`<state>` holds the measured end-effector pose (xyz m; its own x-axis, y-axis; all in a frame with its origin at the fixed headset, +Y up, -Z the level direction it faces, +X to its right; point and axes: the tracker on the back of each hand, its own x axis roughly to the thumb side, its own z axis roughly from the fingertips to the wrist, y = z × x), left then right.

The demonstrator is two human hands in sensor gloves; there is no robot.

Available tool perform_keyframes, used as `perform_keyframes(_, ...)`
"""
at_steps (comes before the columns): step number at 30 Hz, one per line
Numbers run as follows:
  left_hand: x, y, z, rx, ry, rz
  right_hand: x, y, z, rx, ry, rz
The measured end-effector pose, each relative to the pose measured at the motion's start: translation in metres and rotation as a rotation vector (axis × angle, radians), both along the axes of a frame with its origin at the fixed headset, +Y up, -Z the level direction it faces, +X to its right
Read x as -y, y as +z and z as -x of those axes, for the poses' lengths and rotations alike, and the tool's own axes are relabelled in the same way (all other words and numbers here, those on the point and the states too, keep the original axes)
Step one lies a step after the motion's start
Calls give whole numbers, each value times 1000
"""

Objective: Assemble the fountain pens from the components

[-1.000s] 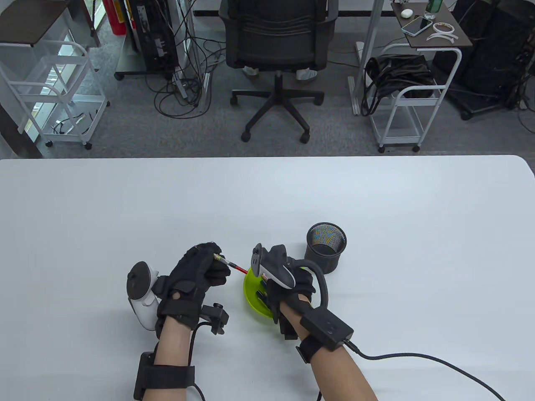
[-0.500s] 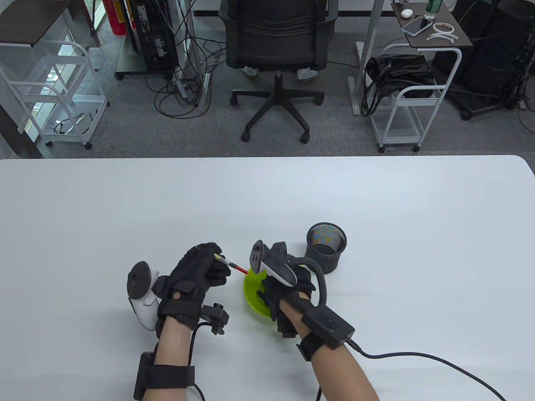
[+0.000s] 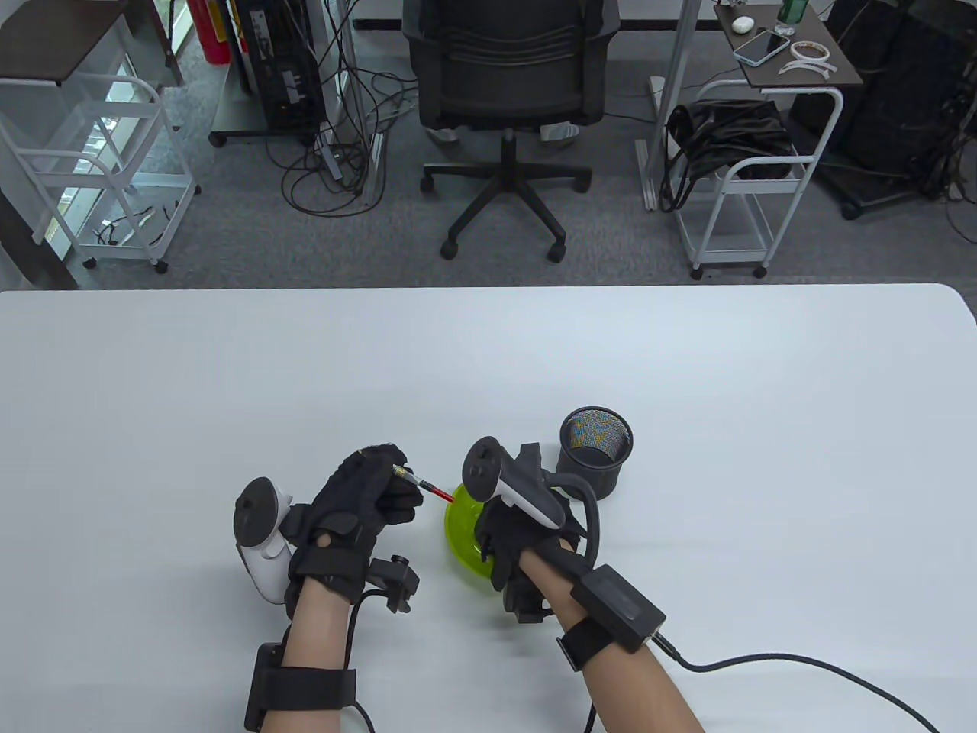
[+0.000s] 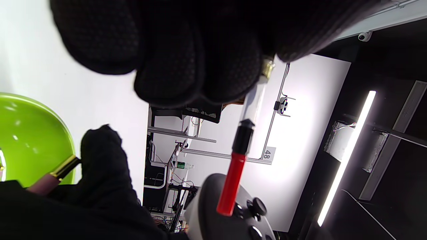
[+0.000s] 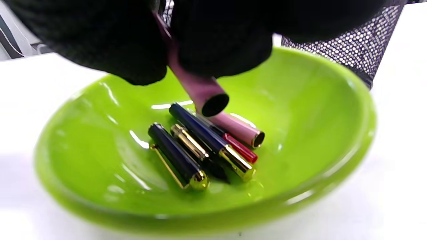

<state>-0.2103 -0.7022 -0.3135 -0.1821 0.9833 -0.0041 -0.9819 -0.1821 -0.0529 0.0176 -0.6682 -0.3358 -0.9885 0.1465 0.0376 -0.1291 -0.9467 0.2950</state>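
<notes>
My left hand (image 3: 366, 496) grips a pen ink converter (image 3: 424, 486) with a gold end, clear tube and red tip; the red end points right toward the green bowl (image 3: 462, 538). It also shows in the left wrist view (image 4: 238, 156). My right hand (image 3: 519, 534) is over the bowl and pinches a pink pen barrel (image 5: 196, 88), its open end pointing down, lifted above the parts. In the bowl (image 5: 350, 110) lie dark blue pieces with gold trim (image 5: 206, 140), another pink piece (image 5: 240, 128) and a red-tipped part (image 5: 240, 148).
A black mesh pen cup (image 3: 595, 452) stands just right of and behind the bowl; it also shows in the right wrist view (image 5: 360, 43). A black cable (image 3: 801, 672) trails from my right wrist toward the bottom right. The white table (image 3: 687, 366) stretches on all sides.
My right hand has shifted slightly right and rotated over the bowl, lifting the pink barrel. My left hand with the converter has stayed still.
</notes>
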Motion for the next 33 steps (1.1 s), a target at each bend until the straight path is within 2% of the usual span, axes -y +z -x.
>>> perform_keyframes(5, -1, 0, -1, 5, -2, -7, -13, 12, -19, 5, -109, -82)
perform_keyframes(10, 0, 0, -1, 2, -10, -2, -19, 25, -48, 24, -329, -143)
perform_keyframes(19, 4, -1, 1, -7, -39, 21, -10, 35, -82, 69, -642, -180)
perform_keyframes(26, 6, 0, 0, -7, -90, 5, -2, 36, -90, 68, -638, -161)
perform_keyframes(33, 6, 0, 3, -28, -109, 2, -6, 36, -94, 61, -707, -215)
